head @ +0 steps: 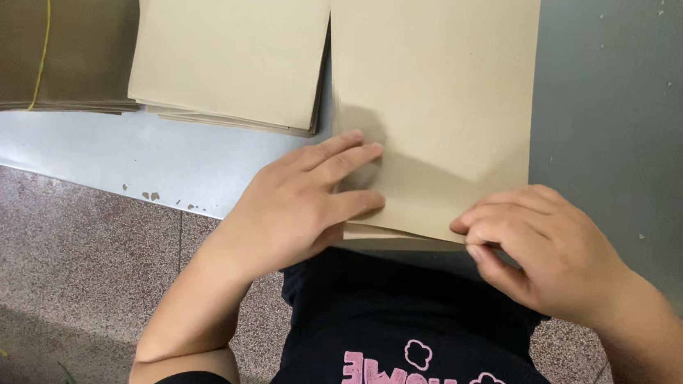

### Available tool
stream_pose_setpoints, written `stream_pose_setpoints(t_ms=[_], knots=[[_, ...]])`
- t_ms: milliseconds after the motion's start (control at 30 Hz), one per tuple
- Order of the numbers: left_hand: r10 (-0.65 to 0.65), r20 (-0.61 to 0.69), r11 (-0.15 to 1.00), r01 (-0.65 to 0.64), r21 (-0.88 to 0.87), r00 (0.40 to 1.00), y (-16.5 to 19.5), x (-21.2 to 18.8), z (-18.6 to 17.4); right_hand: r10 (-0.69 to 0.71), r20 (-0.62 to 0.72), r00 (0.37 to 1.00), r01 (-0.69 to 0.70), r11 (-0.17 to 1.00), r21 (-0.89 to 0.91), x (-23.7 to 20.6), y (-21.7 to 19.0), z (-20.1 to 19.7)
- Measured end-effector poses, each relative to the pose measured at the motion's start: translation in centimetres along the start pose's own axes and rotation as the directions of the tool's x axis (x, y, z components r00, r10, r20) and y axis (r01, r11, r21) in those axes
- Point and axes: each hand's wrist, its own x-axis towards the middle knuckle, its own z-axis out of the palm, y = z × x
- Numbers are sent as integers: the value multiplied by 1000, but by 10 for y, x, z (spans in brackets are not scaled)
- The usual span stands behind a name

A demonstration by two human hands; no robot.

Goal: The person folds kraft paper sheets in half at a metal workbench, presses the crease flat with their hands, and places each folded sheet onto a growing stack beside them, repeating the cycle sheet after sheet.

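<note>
A grey metal table (636, 119) fills the upper part of the frame, its near edge running across the middle, with speckled reddish floor tiles (47, 257) below it in the lower left. In the upper centre lies a tall stack of tan paper sheets (434, 76), its long axis running from the top of the frame down toward the person, the near short edge hanging just over the table's edge. The left hand (299, 209) lies flat and spread on the lower left corner of the top sheet, fingers pointing toward the upper right, pressing rather than gripping. The right hand (538, 246) is at the lower right corner, its fingertips curled and pinched on the edge of the sheets there; how many sheets it has hold of cannot be told. Left of this stack, just beside it, sits a smaller pile of paler tan sheets (230, 50), roughly square. In the upper left corner is a darker brown bundle of sheets (10, 23) bound by a thin yellow band (45, 26). The person's dark shirt with pink print (401, 362) shows at the bottom centre
</note>
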Motion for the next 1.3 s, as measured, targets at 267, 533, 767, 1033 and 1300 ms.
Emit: stream_pose_setpoints(t_ms=[267,533,767,1033,1300], knots=[[-118,-197,993,116,-21,973,-29,3,26,20,-59,998,-34,969,-246,4,38,-16],[-237,-434,956,288,55,869,-44,40,46,346,-434,832,-301,938,171,11,69,14],[-210,-454,936,311,162,866,-55,73,41,437,-507,743,-433,891,133,45,56,10],[-270,-309,887,360,289,912,-31,62,25,-219,-173,960,50,747,-663,77,7,-1],[-204,-289,847,316,427,935,-40,47,14,-125,-176,976,-10,788,-616,34,25,-3]])
